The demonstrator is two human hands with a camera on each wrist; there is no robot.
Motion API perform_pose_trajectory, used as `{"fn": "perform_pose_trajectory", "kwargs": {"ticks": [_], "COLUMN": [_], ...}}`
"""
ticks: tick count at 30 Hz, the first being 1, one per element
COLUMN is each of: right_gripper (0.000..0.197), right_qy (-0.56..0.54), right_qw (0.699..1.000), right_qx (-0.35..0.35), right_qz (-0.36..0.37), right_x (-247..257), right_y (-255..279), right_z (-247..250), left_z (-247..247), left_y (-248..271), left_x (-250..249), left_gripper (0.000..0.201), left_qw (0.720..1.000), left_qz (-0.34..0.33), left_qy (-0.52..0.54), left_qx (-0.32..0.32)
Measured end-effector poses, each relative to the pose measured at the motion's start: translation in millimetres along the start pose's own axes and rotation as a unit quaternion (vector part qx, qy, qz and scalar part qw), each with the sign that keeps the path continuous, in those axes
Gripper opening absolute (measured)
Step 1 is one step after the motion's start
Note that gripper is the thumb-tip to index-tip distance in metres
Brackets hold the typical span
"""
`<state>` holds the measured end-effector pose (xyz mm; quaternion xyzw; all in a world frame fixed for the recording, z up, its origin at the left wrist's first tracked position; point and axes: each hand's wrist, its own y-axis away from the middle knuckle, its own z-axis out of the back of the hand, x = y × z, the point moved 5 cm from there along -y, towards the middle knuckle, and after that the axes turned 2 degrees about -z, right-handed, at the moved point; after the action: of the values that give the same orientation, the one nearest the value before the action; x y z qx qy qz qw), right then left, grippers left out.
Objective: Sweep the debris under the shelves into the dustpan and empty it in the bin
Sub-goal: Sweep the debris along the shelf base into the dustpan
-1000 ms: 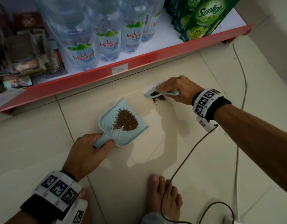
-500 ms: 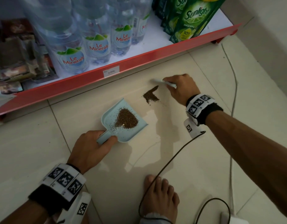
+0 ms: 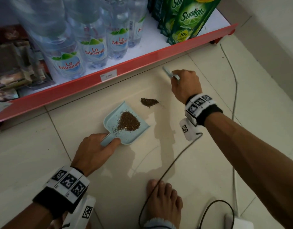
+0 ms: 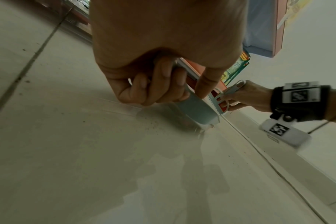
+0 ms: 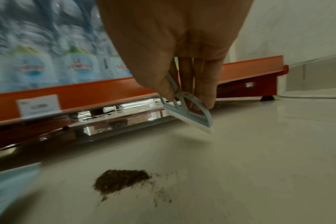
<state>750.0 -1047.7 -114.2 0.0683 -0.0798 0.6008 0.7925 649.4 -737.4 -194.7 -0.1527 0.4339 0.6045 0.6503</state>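
Observation:
A pale blue dustpan (image 3: 112,123) lies flat on the floor tiles with a heap of brown debris (image 3: 128,121) in it. My left hand (image 3: 96,149) grips its handle (image 4: 194,109) from the near side. A smaller pile of brown debris (image 3: 149,102) (image 5: 119,180) sits on the tile just beyond the pan's lip. My right hand (image 3: 183,83) holds a small pale blue brush (image 3: 168,73) (image 5: 190,116), lifted off the floor near the red shelf edge (image 3: 142,61), past the loose pile.
The bottom shelf holds water bottles (image 3: 91,47) and green Sunlight pouches (image 3: 190,19). A low gap (image 5: 115,118) runs under the shelf. A dark cable (image 3: 168,169) crosses my bare foot (image 3: 163,200). A white cord (image 3: 234,90) runs along the floor at right, near the wall (image 3: 274,30).
My right hand drew the brush off the small debris pile and moved it back toward the shelf. The left hand and dustpan stayed in place.

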Motion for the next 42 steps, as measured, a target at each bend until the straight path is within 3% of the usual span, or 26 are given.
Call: {"fn": "perform_pose_trajectory", "kwargs": {"ticks": [2, 4, 9, 11, 14, 18, 23, 26, 29, 32, 37, 40, 42], "right_gripper": [0.024, 0.030, 0.038, 0.032, 0.029, 0.026, 0.023, 0.028, 0.030, 0.025, 0.032, 0.041, 0.042], "right_qy": [0.007, -0.002, -0.032, -0.044, -0.024, -0.026, -0.069, -0.029, -0.034, -0.057, -0.048, -0.019, -0.006], "right_qw": [0.999, 0.998, 0.966, 0.940, 0.920, 0.928, 0.977, 0.982, 0.965, 0.962, 0.974, 0.981, 0.974], "right_qx": [0.028, 0.058, 0.136, 0.173, 0.199, 0.171, 0.039, 0.082, 0.143, 0.087, -0.012, 0.011, 0.064], "right_qz": [-0.018, 0.010, 0.219, 0.290, 0.338, 0.330, 0.200, 0.167, 0.215, 0.252, 0.223, 0.194, 0.215], "right_x": [7.8, 25.6, 74.2, 72.8, 47.8, 16.5, 5.2, 11.6, 19.0, 24.3, 50.3, 67.8, 70.3], "right_y": [-17.9, -28.1, -11.1, 6.1, 23.6, 22.3, -5.9, -6.0, 9.3, 7.5, -17.5, -25.3, -24.0], "right_z": [-10.9, -24.8, -47.1, -41.2, -27.6, -7.4, -0.2, -16.4, -18.6, -0.6, -2.4, -20.3, -27.3], "left_z": [1.8, 4.4, 11.3, 15.1, 18.1, 15.3, 10.1, 9.6, 10.7, 12.4, 16.3, 18.4, 21.7], "left_y": [2.6, 4.6, 10.3, 13.2, 16.0, 14.6, 11.0, 9.5, 9.1, 9.1, 10.6, 11.9, 13.1], "left_x": [2.1, 4.3, 9.1, 10.4, 12.3, 12.5, 7.3, 6.2, 4.1, 5.3, 12.1, 13.7, 15.6], "left_gripper": [0.051, 0.049, 0.051, 0.056, 0.057, 0.053, 0.050, 0.052, 0.053, 0.047, 0.047, 0.052, 0.058], "left_qw": [1.000, 1.000, 1.000, 1.000, 0.999, 0.999, 0.999, 0.999, 0.999, 0.999, 1.000, 1.000, 0.999], "left_qz": [-0.005, -0.011, -0.016, -0.014, -0.009, -0.006, -0.023, -0.022, -0.020, -0.019, -0.009, 0.001, 0.006], "left_qy": [0.004, 0.002, 0.012, 0.015, 0.016, 0.019, 0.019, 0.027, 0.029, 0.026, 0.013, 0.021, 0.025], "left_qx": [-0.002, -0.006, -0.009, -0.020, -0.028, -0.026, -0.009, -0.009, -0.012, -0.016, -0.020, -0.020, -0.023]}}
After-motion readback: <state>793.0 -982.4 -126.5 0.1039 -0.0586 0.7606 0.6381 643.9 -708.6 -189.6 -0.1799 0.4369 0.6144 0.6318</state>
